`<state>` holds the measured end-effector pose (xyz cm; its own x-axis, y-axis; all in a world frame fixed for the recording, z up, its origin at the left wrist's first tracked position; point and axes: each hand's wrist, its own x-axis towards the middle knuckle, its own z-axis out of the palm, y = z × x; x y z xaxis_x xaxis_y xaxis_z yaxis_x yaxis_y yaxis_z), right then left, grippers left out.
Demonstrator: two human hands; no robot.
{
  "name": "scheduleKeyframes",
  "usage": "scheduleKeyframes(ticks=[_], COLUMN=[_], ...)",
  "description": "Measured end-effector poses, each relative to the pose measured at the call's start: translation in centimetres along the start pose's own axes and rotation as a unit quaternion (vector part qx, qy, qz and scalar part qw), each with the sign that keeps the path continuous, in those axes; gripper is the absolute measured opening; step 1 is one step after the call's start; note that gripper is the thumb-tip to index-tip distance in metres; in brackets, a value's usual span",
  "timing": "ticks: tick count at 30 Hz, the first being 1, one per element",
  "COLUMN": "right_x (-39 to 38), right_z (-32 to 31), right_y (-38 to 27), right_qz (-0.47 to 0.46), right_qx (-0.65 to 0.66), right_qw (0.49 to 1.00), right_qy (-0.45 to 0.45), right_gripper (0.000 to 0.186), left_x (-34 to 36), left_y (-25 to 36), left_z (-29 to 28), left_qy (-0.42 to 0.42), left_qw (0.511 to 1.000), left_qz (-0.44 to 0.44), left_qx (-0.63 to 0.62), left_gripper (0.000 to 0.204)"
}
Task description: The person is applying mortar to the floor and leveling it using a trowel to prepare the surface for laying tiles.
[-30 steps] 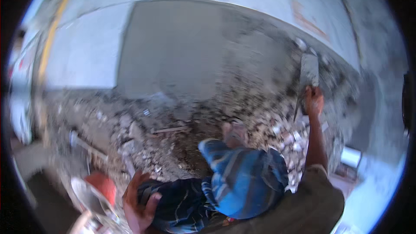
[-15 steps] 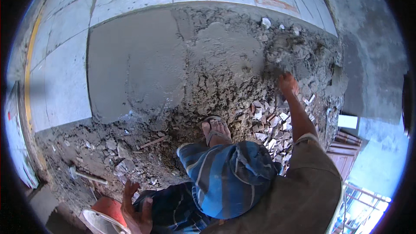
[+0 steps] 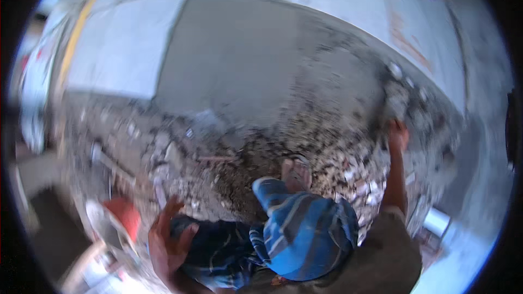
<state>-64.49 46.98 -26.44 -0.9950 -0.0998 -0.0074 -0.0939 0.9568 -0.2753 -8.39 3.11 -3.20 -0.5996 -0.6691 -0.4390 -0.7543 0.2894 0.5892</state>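
Note:
My right hand (image 3: 399,135) reaches out at the right, over rough wet mortar (image 3: 395,100). Its fingers are closed, and a dark smear lies beside them; whatever they grip is too blurred to name. Further left, a smooth grey patch of mortar (image 3: 234,54) borders pale floor slabs (image 3: 122,49). Close to my lap, at the lower left, my left hand (image 3: 170,239) hangs with its fingers apart and nothing in it. A red bucket (image 3: 124,215), tipped on its side, lies just left of that hand.
Broken tile pieces (image 3: 368,188) are heaped below my right forearm. My sandalled foot (image 3: 297,174) stands on loose rubble. A hammer (image 3: 113,164) with a pale handle lies at the left, and a thin reddish strip (image 3: 217,158) lies in the dirt. A wall (image 3: 485,76) rises at the right.
The whole view has swung left and blurred, so the floor and my right hand sit further right and lower. My left hand stays spread by my lap; my right hand stays closed over the mortar.

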Motion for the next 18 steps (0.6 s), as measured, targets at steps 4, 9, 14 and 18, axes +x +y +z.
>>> scheduleKeyframes(ticks=[4,9,14,18], right_x=[-2.9,-7.2,-9.2,-11.8], right_z=[0.6,4.0,5.1,6.6], right_y=[-8.8,-26.4,-38.7,-43.1], right_qz=[-0.128,-0.336,-0.350,-0.413], right_qx=[0.074,0.076,0.009,0.104], right_qw=[0.989,0.929,0.932,0.886], right_qy=[-0.023,-0.134,-0.095,-0.183], right_gripper=[0.042,0.047,0.042,0.039], left_x=[-0.7,0.0,-1.5,-3.4], left_y=[0.3,0.0,0.0,-0.4], left_z=[-0.3,-0.5,-1.1,-1.7], left_qy=[0.014,0.009,0.041,0.035], left_qw=[0.997,0.999,0.998,0.998], left_qz=[-0.003,0.016,0.049,0.051], left_qx=[0.071,0.039,0.002,-0.014], left_gripper=[0.068,0.070,0.072,0.069])
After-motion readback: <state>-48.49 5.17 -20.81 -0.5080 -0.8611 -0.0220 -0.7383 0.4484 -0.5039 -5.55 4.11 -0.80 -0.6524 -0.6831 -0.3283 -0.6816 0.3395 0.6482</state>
